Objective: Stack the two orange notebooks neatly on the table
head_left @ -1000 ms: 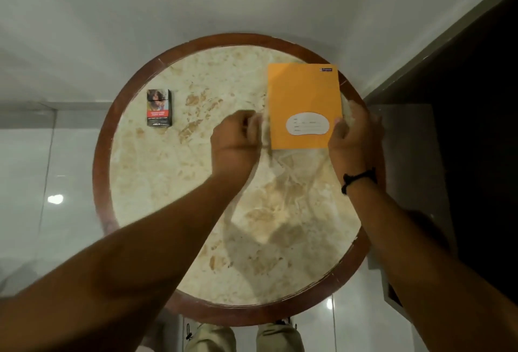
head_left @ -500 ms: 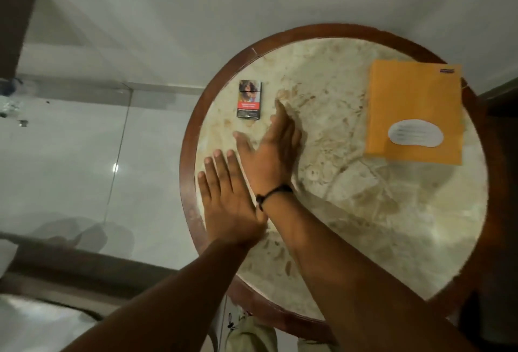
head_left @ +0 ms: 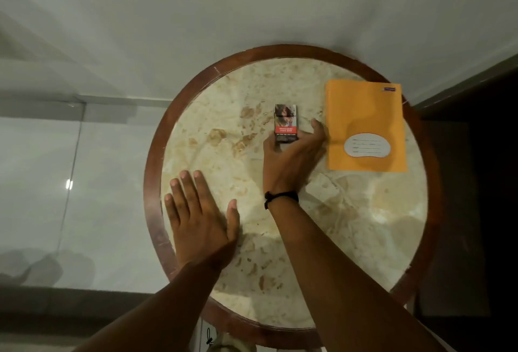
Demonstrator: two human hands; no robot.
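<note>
A round marble-topped table with a dark wooden rim (head_left: 157,155) fills the scene. An orange paper-covered notebook with a white oval label (head_left: 364,116) lies flat at its far right side; whether a second lies beneath it cannot be told. The left hand (head_left: 200,220) rests flat on the marble, fingers spread wide. The right hand (head_left: 290,158), black cord at the wrist, grips a small rectangular cigarette pack (head_left: 286,123).

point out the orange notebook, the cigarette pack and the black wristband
orange notebook (head_left: 364,116): head view, bare cover above the white label.
cigarette pack (head_left: 286,123): head view, middle of its printed front.
black wristband (head_left: 281,197): head view, band across the right wrist.
</note>
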